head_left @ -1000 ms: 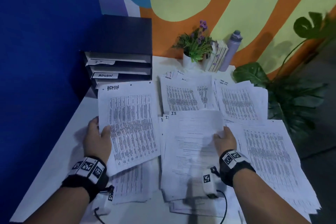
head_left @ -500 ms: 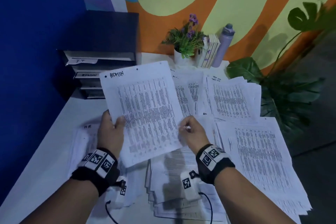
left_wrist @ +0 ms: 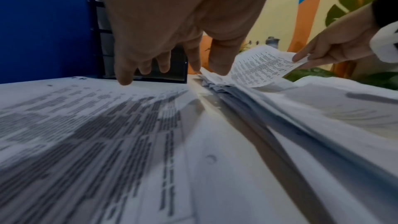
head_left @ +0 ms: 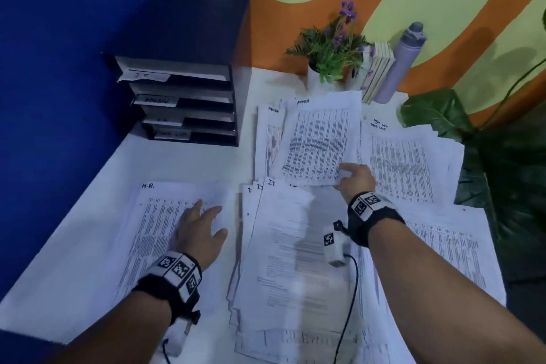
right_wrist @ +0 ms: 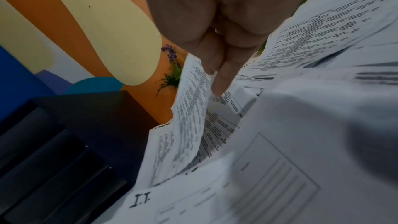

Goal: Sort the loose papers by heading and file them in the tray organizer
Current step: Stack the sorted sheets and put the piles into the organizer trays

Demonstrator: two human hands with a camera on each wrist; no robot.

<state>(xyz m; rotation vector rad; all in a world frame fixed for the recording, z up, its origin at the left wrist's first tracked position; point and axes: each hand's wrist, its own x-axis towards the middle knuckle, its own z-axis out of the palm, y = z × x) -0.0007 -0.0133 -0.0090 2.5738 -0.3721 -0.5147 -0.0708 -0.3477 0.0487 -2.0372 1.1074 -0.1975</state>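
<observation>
My right hand [head_left: 351, 176] pinches the near corner of a printed sheet headed ADMIN [head_left: 320, 139], which hangs just above other ADMIN sheets at the table's back middle. The right wrist view shows the same ADMIN sheet [right_wrist: 189, 108] curled between thumb and fingers. My left hand [head_left: 201, 227] rests flat with straight fingers on the pile headed H.R. [head_left: 153, 233] at the front left. A thick stack headed I.T. [head_left: 283, 245] lies between my arms. The black tray organizer [head_left: 183, 91] with labelled shelves stands at the back left.
A pile headed TASK LIST [head_left: 407, 162] and more sheets [head_left: 443, 248] cover the right side. A potted plant [head_left: 331, 50], books [head_left: 378, 71] and a grey bottle [head_left: 401, 65] stand against the back wall. A large leafy plant [head_left: 502, 156] is off the right edge.
Both hands held the ADMIN sheet up before me; my left hand let go and dropped onto the H.R. pile, while my right hand carried the sheet back to the ADMIN pile.
</observation>
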